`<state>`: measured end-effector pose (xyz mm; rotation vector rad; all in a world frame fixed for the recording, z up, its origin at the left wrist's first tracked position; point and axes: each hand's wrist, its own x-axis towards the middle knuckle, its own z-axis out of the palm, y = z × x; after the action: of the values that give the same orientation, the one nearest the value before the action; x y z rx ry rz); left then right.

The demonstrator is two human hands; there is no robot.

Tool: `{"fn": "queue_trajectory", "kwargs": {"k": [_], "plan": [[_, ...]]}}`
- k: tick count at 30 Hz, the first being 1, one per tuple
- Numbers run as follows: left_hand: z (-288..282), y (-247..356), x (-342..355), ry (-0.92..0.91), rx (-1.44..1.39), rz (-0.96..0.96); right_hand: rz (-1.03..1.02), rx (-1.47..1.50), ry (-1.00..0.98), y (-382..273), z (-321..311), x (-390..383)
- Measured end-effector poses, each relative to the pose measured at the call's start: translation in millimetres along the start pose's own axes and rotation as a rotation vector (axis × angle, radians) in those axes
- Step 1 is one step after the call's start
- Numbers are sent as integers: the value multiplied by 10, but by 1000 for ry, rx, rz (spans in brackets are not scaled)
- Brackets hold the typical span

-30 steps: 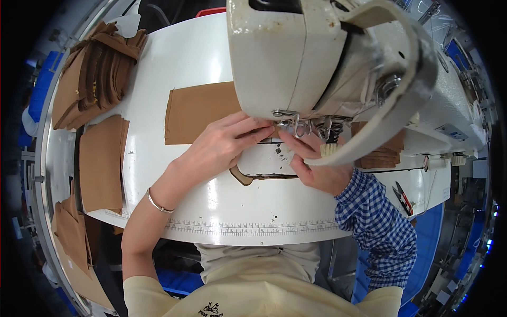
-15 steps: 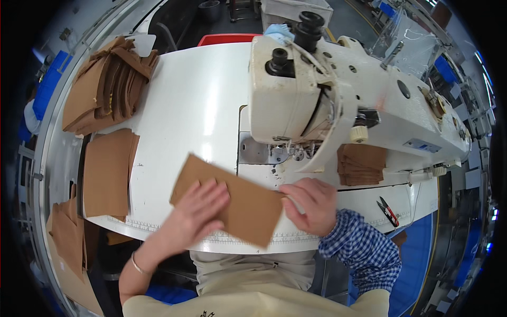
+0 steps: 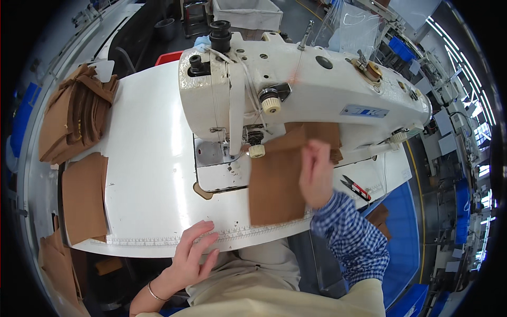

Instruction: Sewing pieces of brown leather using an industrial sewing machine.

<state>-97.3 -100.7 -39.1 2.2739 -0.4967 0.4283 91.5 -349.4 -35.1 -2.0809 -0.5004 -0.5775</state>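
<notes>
My right hand [image 3: 316,171] is closed in a pinch on a brown fabric piece [image 3: 274,190], which hangs blurred over the table just right of the presser foot of a white sewing machine [image 3: 311,79]. Behind it, brown fabric pieces [image 3: 330,132] lie stacked under the machine's arm. My left hand [image 3: 195,251] holds nothing, fingers apart and slightly curled at the table's front edge. Red-handled thread snips [image 3: 356,187] lie to the right of my right hand.
At the left are a bulky brown fabric pile [image 3: 76,113] and a flatter one [image 3: 84,198] on the white table [image 3: 148,179]. A blue bin [image 3: 401,248] stands below the table's right edge. A red tray [image 3: 168,58] and white cart [image 3: 245,13] are behind.
The view has shifted. Both hands left the needle area with the fabric piece; my left hand then let go, and my right hand carried the piece rightward and up toward the stack.
</notes>
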Motion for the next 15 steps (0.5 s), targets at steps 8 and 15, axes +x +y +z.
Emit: {"fn": "queue_trajectory", "kwargs": {"k": [8, 15], "plan": [[83, -4, 108, -42, 38, 1, -261, -945, -194, 1202, -20, 901], [94, 18, 80, -40, 83, -2, -336, -928, -223, 1339, 219, 918]]}}
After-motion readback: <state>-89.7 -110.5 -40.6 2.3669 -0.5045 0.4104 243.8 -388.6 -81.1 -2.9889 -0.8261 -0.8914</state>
